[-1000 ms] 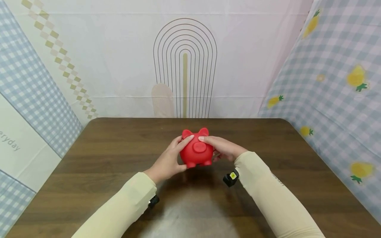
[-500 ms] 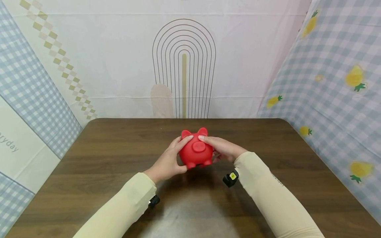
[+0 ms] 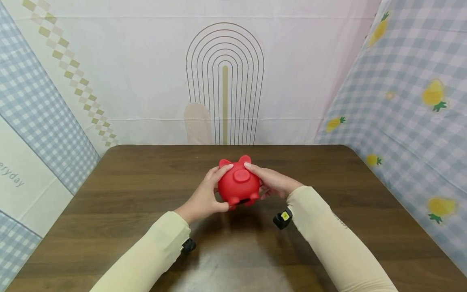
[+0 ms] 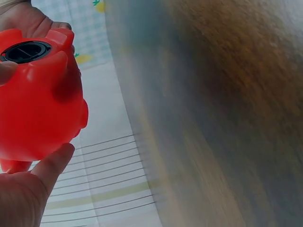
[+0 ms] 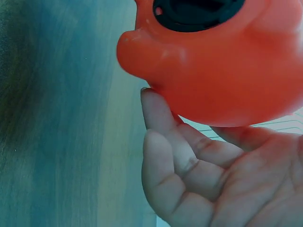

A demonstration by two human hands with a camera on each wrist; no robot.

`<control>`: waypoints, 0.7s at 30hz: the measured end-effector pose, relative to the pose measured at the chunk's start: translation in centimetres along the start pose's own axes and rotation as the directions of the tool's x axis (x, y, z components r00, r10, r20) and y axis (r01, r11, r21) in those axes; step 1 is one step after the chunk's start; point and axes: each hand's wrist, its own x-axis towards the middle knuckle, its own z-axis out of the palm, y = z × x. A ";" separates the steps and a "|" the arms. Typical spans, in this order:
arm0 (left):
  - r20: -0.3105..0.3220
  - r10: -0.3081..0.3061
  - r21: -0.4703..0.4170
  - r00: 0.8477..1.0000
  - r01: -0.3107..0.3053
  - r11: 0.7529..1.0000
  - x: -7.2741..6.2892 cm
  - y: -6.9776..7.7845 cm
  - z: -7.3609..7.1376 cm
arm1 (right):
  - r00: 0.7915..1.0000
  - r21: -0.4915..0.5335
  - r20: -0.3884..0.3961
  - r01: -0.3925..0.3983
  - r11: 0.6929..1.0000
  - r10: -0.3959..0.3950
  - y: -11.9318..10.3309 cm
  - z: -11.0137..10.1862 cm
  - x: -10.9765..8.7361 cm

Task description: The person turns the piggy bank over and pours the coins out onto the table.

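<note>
A red piggy bank point(image 3: 238, 186) is held between both hands near the middle of the table, its snout facing the head camera and tipped upward. On its left side the left hand point(image 3: 205, 196) grips it, one digit along the head and another by a front foot. The right hand point(image 3: 275, 181) holds the other side, with a digit near the ear and curled fingers point(image 5: 158, 113) at the lower body. In the left wrist view a black round plug point(image 4: 27, 51) shows in the belly between the stubby feet; the right wrist view catches part of it too.
The brown wooden table point(image 3: 146, 170) reaches back to a white cloth backdrop point(image 3: 146, 73) printed with arches. A checkered cloth with pineapples point(image 3: 412, 121) hangs at the right. Black wrist cameras point(image 3: 282, 219) sit below the sleeves.
The piggy bank has tilted back in the hands: its snout has risen and its dark underside now shows between the feet. It has also shifted slightly left, both hands keeping hold.
</note>
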 end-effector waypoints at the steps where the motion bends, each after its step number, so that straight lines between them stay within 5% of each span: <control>1: -0.003 0.000 -0.018 1.000 0.000 1.000 0.0 0.0 0.0 | 1.000 0.001 0.000 0.001 1.000 -0.001 0.0 0.0 0.0; 11: -0.011 -0.002 -0.090 1.000 0.001 0.996 -0.1 -0.4 0.1 | 0.999 0.002 0.020 0.027 1.000 -0.027 0.5 0.0 0.1; 21: -0.087 0.000 -0.223 0.996 -0.019 0.975 0.0 -0.6 0.0 | 0.997 0.040 0.025 0.065 0.997 -0.066 0.2 0.1 -0.3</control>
